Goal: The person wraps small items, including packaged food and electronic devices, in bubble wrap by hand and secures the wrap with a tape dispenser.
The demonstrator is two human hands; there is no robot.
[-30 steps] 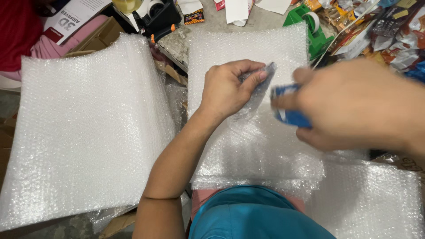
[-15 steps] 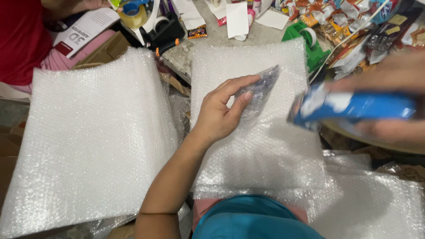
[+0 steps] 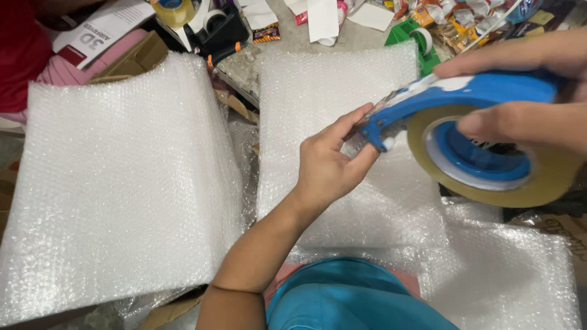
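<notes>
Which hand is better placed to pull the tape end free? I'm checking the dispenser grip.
Probably the left hand: its fingers already sit at the blue tape dispenser's front, over the bubble wrap sheet. The right hand is wrapped around the dispenser and tape roll, so it cannot let go.

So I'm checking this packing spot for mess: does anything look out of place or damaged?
Nothing looks damaged or spilled. The bubble wrap stacks lie flat. The far edge is cluttered with a black tape dispenser, papers and snack packets. The right hand holds a blue tape gun by the left hand.
</notes>
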